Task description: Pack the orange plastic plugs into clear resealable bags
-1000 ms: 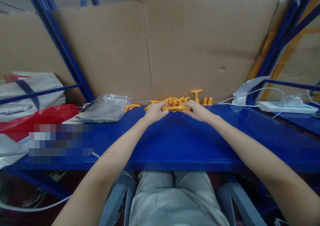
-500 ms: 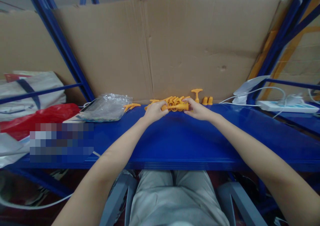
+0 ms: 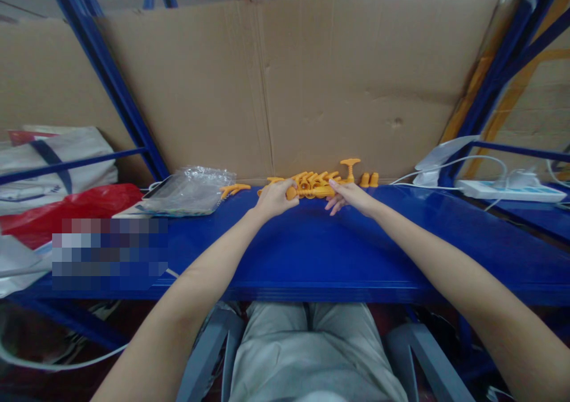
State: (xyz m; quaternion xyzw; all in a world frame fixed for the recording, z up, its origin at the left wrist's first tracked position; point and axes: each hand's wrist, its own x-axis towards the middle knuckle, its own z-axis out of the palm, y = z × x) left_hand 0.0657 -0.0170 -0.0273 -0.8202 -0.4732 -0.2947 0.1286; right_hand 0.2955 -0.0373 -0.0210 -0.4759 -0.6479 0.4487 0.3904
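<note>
My left hand point(image 3: 272, 199) is closed around one end of a yellow plastic part point(image 3: 304, 193), a roughly tubular piece lying sideways. Its exact kind cannot be made out. My right hand point(image 3: 345, 197) is at the part's right end, thumb on top and the other fingers spread below, not wrapped round it. Whether the right thumb touches the part is unclear. Just behind lie several yellow plastic pieces point(image 3: 307, 177) in a row, partly hidden by my hands. A yellow T-shaped piece point(image 3: 350, 167) stands upright behind my right hand.
Two small yellow caps point(image 3: 369, 180) stand to the right. Several forked yellow pieces point(image 3: 234, 189) lie left, beside clear plastic bags point(image 3: 191, 193). A cardboard sheet point(image 3: 356, 81) closes the back of the blue table point(image 3: 312, 253). A power strip point(image 3: 512, 191) with white cables lies at right.
My right hand's fingers have loosened from the right end of the yellow part and spread below it. My left hand keeps its grip, nearly in place.
</note>
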